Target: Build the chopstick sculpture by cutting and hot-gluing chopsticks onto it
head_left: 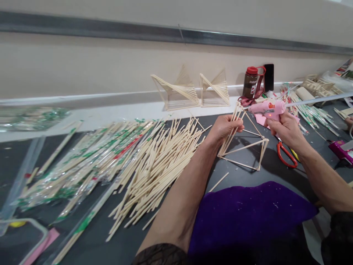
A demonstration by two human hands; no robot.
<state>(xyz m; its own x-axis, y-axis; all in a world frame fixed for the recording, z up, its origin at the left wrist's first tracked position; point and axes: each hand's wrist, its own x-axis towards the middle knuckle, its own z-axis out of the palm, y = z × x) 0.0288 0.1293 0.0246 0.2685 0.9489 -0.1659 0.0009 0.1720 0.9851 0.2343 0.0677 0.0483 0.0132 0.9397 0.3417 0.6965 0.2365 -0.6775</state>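
Note:
My left hand (226, 127) is closed around several thin sticks at the upper left side of a wooden stick frame (244, 148), which rests on the dark table. In my right hand (284, 129) is a pink glue gun (268, 109), its nozzle pointing left at the tops of the sticks by my left fingers. A glue stick juts from the gun's rear. Whether the nozzle touches the wood cannot be made out. Left of my left forearm lies a big pile of loose sticks (157, 173).
Two finished-looking stick models (179, 92) stand against the wall. Behind my hands are a red-capped bottle (250, 82) and a phone (268, 77). Orange-handled scissors (286, 156) lie below my right hand. Wrapped sticks (91, 158) cover the left side. Another person's hand (349, 123) shows far right.

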